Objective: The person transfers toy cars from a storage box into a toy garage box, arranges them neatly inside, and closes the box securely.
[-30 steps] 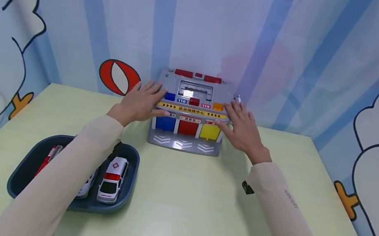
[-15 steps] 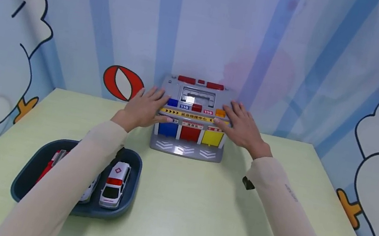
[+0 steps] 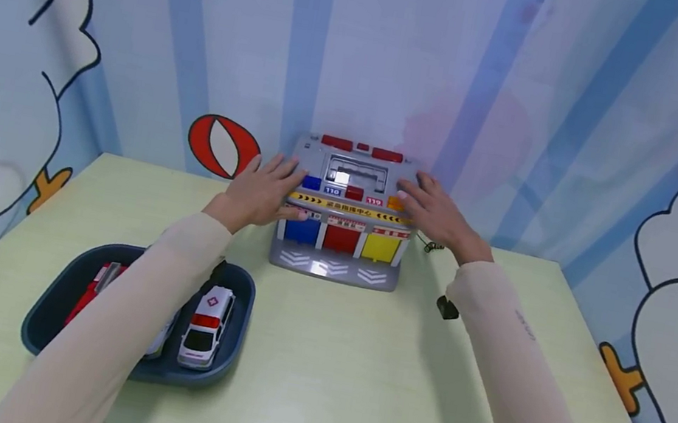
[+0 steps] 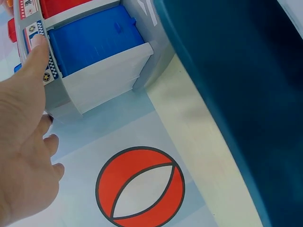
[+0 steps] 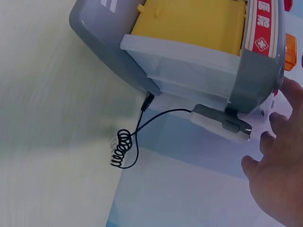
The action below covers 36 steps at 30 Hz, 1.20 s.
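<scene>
A grey toy emergency station (image 3: 346, 207) stands at the table's back edge, with blue, red and yellow doors closed along its front. My left hand (image 3: 257, 194) rests on its upper left edge, fingers extended. In the left wrist view the left thumb (image 4: 37, 59) lies on the label above the blue door (image 4: 97, 40). My right hand (image 3: 441, 220) rests at the upper right corner, its thumb near the orange button (image 3: 395, 204). The right wrist view shows a grey and white handset (image 5: 220, 123) on the station's side, with a coiled black cord (image 5: 124, 142).
At the left front, a dark blue tray (image 3: 246, 323) holds a white ambulance (image 3: 207, 328), a red vehicle (image 3: 95, 287) and another white car partly hidden by my left sleeve (image 3: 131, 304). A striped cartoon curtain (image 3: 380, 46) stands behind the pale table (image 3: 319, 373).
My right thumb has moved up from the station's front onto its top, and the right hand has turned. The coiled cord now shows beneath it. The left hand stays where it was.
</scene>
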Each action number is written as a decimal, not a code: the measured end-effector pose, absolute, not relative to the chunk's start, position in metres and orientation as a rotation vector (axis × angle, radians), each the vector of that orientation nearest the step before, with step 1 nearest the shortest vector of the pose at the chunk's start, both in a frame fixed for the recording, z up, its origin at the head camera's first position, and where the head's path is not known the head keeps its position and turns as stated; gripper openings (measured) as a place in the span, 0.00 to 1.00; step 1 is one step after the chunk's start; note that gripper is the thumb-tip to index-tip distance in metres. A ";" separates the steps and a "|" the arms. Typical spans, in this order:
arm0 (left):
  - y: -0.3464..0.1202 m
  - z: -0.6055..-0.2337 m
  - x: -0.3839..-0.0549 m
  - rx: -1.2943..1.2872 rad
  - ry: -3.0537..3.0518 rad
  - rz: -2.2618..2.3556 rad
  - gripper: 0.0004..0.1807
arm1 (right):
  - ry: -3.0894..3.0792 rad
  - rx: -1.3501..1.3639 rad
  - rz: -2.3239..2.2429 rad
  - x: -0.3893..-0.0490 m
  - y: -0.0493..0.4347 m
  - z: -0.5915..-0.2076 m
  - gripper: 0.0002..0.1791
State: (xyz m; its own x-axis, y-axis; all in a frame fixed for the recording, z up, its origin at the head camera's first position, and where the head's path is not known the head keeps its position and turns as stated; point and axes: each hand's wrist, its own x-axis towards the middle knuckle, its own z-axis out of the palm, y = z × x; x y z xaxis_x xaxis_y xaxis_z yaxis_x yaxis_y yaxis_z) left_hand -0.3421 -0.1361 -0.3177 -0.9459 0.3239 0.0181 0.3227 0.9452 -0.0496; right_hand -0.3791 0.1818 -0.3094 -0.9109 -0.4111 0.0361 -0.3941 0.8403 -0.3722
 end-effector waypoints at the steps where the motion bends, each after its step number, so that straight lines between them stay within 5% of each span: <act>1: -0.136 -0.318 -0.342 -0.511 -3.074 0.078 0.49 | 2.967 -0.652 -0.572 -0.380 0.182 -0.308 0.35; 36: -0.136 -0.321 -0.343 -0.488 -3.098 0.029 0.43 | 3.054 -0.627 -0.527 -0.381 0.175 -0.325 0.32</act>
State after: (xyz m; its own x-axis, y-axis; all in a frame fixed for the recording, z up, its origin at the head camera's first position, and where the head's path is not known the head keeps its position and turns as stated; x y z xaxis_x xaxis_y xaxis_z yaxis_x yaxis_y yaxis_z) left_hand -0.3429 -0.1362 -0.3207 -0.9516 0.3073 0.0028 0.3072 0.9514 -0.0191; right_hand -0.3813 0.1751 -0.3251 -0.9212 -0.3794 0.0860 -0.3863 0.8659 -0.3177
